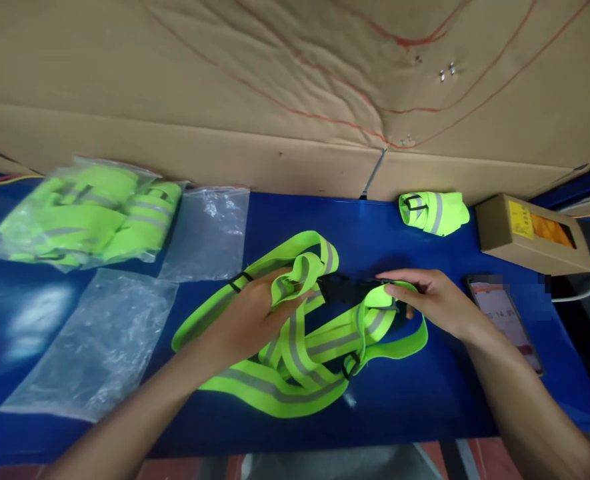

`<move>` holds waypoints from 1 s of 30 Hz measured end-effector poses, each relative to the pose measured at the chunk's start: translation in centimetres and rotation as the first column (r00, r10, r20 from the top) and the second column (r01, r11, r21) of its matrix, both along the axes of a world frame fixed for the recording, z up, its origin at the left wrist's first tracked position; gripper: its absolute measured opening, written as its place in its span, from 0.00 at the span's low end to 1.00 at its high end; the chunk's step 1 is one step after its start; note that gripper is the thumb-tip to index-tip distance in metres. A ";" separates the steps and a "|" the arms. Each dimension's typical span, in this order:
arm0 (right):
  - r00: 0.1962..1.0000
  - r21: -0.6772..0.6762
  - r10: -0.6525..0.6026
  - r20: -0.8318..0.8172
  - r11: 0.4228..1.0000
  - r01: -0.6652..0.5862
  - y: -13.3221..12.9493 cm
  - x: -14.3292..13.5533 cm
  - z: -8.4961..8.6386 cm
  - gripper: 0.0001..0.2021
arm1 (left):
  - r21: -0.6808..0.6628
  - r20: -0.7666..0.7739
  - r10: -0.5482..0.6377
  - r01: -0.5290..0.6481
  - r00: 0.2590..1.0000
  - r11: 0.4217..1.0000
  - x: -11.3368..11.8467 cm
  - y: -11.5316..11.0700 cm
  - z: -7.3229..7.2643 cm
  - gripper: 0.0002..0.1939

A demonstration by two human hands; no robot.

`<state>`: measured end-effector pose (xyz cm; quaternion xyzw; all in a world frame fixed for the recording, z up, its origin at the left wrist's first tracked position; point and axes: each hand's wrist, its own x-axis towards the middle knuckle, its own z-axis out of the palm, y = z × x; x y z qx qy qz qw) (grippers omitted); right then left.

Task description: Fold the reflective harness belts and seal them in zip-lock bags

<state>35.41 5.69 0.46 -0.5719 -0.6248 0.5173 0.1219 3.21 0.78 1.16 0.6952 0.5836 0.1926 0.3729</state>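
A neon green strap harness with grey reflective stripes [295,373] lies spread on the blue table [425,400]. My left hand [255,313] pinches a fold of its straps near the middle. My right hand [432,300] grips the strap end beside the black plastic buckle [347,290], which lies between the two hands. A second harness, folded into a small bundle [435,212], sits at the back right, apart from both hands.
A clear bag packed with several folded green harnesses [85,213] lies at the back left. Two empty clear bags [207,233] [95,340] lie flat nearby. A phone [507,320] and a cardboard box [529,233] sit at the right. Large cardboard sheets [275,87] line the back.
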 end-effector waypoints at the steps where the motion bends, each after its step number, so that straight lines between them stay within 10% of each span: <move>1: 0.999 0.010 -0.025 0.038 1.000 0.025 0.0 -0.1 -0.1 0.25 | -0.014 0.021 -0.022 0.023 1.000 1.000 0.0 0.0 0.1 0.21; 15: 0.987 -0.006 -0.091 -0.130 0.996 0.091 -0.2 -0.2 -0.1 0.23 | -0.003 0.031 -0.029 0.029 0.999 1.000 0.0 -0.2 0.1 0.19; 21: 0.952 -0.311 0.281 -0.122 0.900 -0.306 -0.6 0.4 1.8 0.16 | -0.038 -0.035 -0.039 0.037 0.999 0.999 -0.2 -0.5 -0.3 0.24; 30: 0.998 -0.107 0.035 -0.045 0.993 -0.040 -1.7 -0.5 0.1 0.14 | -0.003 -0.033 -0.062 0.062 0.998 0.998 -0.2 -1.0 -1.1 0.22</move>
